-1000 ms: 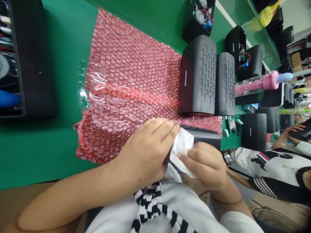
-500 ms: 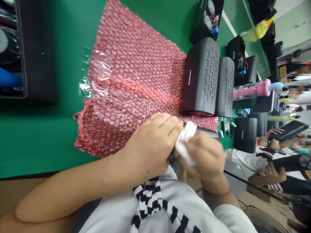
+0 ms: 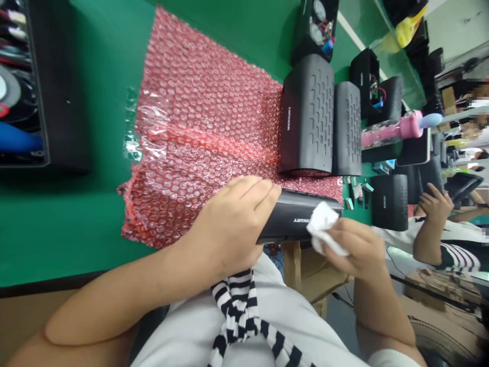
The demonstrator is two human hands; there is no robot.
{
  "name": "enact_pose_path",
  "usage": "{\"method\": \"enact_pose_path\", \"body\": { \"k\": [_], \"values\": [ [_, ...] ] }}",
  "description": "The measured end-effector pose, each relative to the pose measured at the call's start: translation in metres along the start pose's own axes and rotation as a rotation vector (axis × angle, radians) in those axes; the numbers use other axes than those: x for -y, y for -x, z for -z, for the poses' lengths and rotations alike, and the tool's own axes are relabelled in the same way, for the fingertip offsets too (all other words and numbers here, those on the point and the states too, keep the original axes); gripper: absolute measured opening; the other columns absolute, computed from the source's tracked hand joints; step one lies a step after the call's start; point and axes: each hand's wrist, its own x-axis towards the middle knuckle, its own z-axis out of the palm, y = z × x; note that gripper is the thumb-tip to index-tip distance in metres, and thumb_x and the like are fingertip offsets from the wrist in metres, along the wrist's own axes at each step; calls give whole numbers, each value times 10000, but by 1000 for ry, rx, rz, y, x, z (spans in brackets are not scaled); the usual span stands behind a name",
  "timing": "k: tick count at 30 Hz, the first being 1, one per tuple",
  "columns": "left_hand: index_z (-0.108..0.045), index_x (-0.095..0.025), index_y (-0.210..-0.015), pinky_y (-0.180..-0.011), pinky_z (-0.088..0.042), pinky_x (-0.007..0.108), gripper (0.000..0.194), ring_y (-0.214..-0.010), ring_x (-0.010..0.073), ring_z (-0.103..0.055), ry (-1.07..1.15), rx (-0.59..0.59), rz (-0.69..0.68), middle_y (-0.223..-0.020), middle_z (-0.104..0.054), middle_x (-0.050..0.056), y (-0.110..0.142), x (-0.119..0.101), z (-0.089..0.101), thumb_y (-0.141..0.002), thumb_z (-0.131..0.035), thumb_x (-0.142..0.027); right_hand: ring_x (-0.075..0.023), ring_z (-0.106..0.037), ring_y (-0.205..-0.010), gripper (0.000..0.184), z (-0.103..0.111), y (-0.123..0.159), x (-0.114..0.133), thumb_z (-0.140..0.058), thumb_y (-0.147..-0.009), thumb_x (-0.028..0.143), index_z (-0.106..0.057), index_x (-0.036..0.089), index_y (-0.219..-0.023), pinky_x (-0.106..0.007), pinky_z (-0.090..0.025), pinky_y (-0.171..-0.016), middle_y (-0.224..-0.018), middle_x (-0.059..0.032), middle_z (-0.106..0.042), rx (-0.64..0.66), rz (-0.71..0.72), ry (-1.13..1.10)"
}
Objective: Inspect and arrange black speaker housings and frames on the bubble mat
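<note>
A black speaker casing (image 3: 284, 219) with white lettering lies at the near edge of the pink bubble wrap (image 3: 206, 97). My left hand (image 3: 237, 219) is wrapped over its left end, which is hidden under the fingers. In my right hand (image 3: 359, 247) is a crumpled white wiping cloth (image 3: 324, 224), pinched between the fingers. The cloth lies against the right part of the casing and covers some of the lettering. Just beyond, two more dark casings stand side by side: a larger lettered one (image 3: 307, 117) and a narrower one (image 3: 347, 127).
An open black housing (image 3: 64, 102) with wires fills the left edge. Further right are opened speaker housings (image 3: 315, 30), a pink-capped bottle (image 3: 410, 125), small green-and-white pieces (image 3: 349, 203) and another lettered casing (image 3: 389, 203). A co-worker's hand (image 3: 437, 204) shows at right.
My right hand has moved right with the cloth, uncovering the middle of the casing and part of its lettering. My left hand keeps its hold. The co-worker's hand at right has shifted.
</note>
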Motion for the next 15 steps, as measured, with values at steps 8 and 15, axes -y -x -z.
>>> {"method": "enact_pose_path", "body": {
  "k": [8,15],
  "values": [
    [-553,6,-1281,-1066,-386,629,612,-1141,414,-592,-369,96,19,-1237,-632,268,-8,-26,7,-698,-593,-175,-97,-439,-381,235,-6,110,-144,-653,-867,223,-599,193,-640,-219,-353,-371,-497,36,-484,-851,-645,54],
    [-547,-10,-1253,-1059,-414,606,657,-1224,432,-542,-461,216,90,-1309,-581,295,-12,-41,4,-625,-638,-183,-127,-453,-431,215,-42,143,-197,-852,-626,165,-651,238,-612,-278,-303,-396,-517,20,-515,-904,-635,135]
  ]
}}
